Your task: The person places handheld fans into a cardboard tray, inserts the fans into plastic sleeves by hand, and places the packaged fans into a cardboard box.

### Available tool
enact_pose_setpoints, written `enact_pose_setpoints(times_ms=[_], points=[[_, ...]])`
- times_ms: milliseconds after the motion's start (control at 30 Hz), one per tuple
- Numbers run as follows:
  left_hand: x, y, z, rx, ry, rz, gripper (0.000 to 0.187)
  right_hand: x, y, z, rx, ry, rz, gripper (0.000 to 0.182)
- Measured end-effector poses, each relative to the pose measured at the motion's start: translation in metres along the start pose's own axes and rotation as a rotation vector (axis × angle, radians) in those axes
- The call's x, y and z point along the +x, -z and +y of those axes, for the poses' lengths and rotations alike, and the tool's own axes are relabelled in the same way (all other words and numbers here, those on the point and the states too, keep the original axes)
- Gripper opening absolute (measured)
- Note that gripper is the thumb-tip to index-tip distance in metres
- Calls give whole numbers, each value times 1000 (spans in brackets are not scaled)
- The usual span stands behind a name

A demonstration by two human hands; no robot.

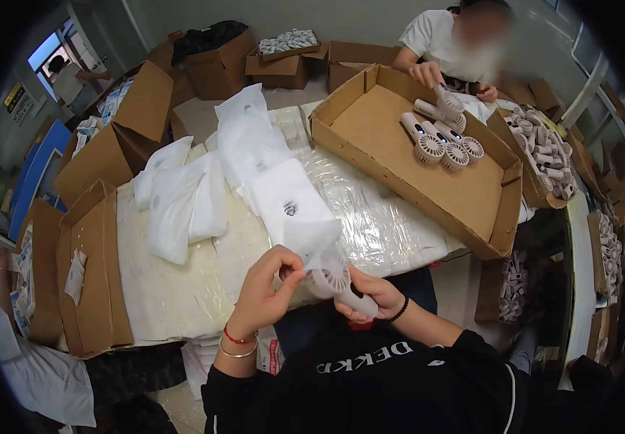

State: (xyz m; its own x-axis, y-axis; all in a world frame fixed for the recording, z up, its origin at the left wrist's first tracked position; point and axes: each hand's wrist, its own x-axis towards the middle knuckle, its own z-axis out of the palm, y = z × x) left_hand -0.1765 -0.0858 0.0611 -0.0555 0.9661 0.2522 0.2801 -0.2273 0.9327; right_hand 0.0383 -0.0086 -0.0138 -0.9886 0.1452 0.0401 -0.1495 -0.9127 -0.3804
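My right hand is wrapped round the handle of a pale handheld fan, whose round grille points up and to the left. My left hand pinches the near edge of a translucent white bag beside the fan head. The bag's edge overlaps the grille; how far the head is inside cannot be made out. Just beyond lie a stack of white bags with a dark printed mark and a looser pile of white bags.
A shallow cardboard tray holds several handheld fans. Across the table a co-worker's hand holds another fan. A box of fans stands right. At left is a cardboard tray with a small white packet. Plastic film covers the table.
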Motion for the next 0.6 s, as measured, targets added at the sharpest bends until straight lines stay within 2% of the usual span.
enact_pose_setpoints(times_ms=[33,67,100,133,167,233,267,300,367,433,467,500,533,567,600], points=[[-1,-4,4,142,-69,19,9,-1,-5,2,-1,2,1,57],[-1,-8,6,283,-137,38,10,-2,-11,4,10,64,108,53],[1,-15,5,281,-138,37,10,-2,-15,8,22,125,213,49],[3,-24,2,376,-280,81,11,0,-18,12,162,153,247,45],[4,-33,-2,470,-422,126,12,2,-22,12,164,155,249,45],[8,-50,-6,522,-499,137,15,6,-33,7,259,271,284,45],[9,-56,-6,588,-540,166,16,10,-31,5,17,241,360,53],[10,-59,-6,654,-581,195,17,12,-33,6,14,244,360,53],[13,-60,-1,697,-635,264,18,17,-46,8,-1253,490,624,60],[14,-62,8,724,-627,209,18,18,-30,7,-1098,370,638,62],[9,-64,6,723,-626,210,18,22,-32,-2,-763,392,627,60],[1,-68,1,682,-628,120,23,27,-34,-14,-433,406,600,59],[-4,-69,-2,641,-628,28,29,25,-39,-27,-384,399,539,56],[-4,-68,0,646,-633,31,29,20,-39,-34,-388,401,533,56],[-4,-66,3,539,-486,132,37,15,-38,-40,-609,309,483,58]])
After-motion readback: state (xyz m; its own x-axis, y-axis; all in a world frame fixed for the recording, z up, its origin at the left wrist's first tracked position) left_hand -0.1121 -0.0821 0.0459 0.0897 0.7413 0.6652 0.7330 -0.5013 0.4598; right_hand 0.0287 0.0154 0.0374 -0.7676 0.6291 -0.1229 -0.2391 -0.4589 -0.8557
